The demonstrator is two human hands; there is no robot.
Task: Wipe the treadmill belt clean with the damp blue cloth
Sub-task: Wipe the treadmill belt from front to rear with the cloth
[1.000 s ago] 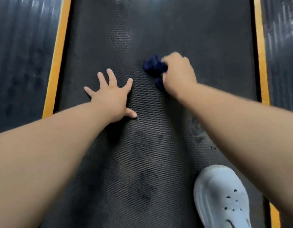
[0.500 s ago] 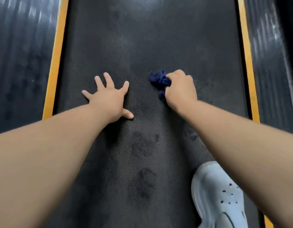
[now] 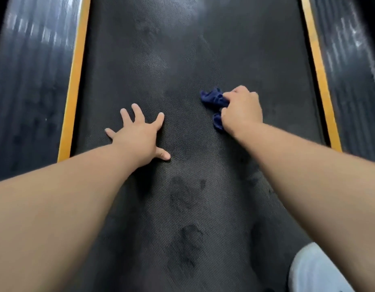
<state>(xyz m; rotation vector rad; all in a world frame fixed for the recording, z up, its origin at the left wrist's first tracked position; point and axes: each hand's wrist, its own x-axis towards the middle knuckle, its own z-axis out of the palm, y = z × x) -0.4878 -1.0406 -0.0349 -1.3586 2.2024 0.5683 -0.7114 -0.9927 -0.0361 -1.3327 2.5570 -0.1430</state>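
Grip: right hand (image 3: 242, 108) bunches the crumpled dark-blue cloth (image 3: 214, 99) against the black textured treadmill belt (image 3: 182, 60), right of centre.
Brace: left hand (image 3: 138, 133) lies spread flat.
Risk: small wad likely skips the dark smudges (image 3: 182, 192) nearer the white shoe (image 3: 315, 272).

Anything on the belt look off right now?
Dark blotches mark the belt mid-width, nearer the camera than the blue cloth in the right hand. A white shoe rests at bottom right.
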